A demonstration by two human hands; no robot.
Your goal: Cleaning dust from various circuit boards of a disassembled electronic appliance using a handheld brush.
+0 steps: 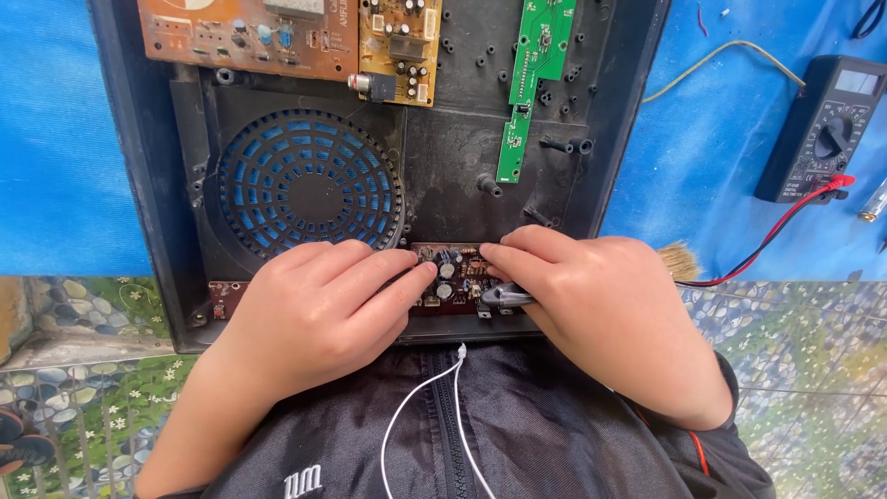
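Blue-covered desk (55, 139) under a black casing (462, 176). Both hands' fingers rest on a small brown circuit board (450, 277) at its near edge, long axis left-right; left hand (314, 310) curled loosely, right hand (601, 310) pinching a metal tool (506, 297).

- The only screen I see is on the black multimeter (818, 129), which lies on the blue sheet (55, 139) well off to the right of my right hand (601, 314). Its display (857, 81) is a small pale grey rectangle at the top end of the case, tilted with the meter; whether it shows anything I cannot tell.
- Around the meter's round dial (834, 137) runs a ring of fine white and coloured markings, too small to make out.
- There are no packages and no signs.
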